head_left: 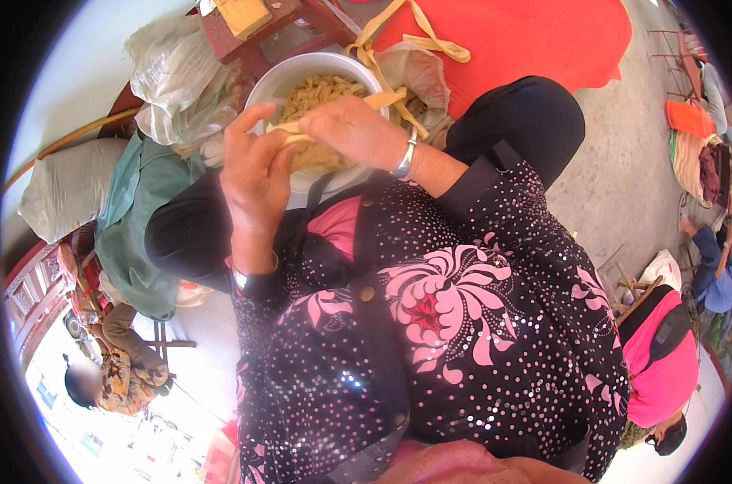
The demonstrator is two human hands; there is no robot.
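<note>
Both my hands are raised over a white bucket [263,87] between my knees. Many short, pale yellow pieces [317,90] lie inside it; their kind I cannot make out. My left hand [257,173] pinches one end of a flat, pale yellow strip [384,99] between thumb and fingers. Closed on the same strip, my right hand [354,133] is close to the left, and the strip's other part sticks out beyond its knuckles. A silver bracelet circles the right wrist. Longer strips [369,55] of similar colour hang at the bucket's far right.
A red sheet [527,48] spreads at the far right. Beyond the bucket stands a reddish wooden stool [249,52] with a wooden block on it. Whitish sacks [172,77] and a green cloth [144,218] lie at left. Other people [665,355] sit farther off.
</note>
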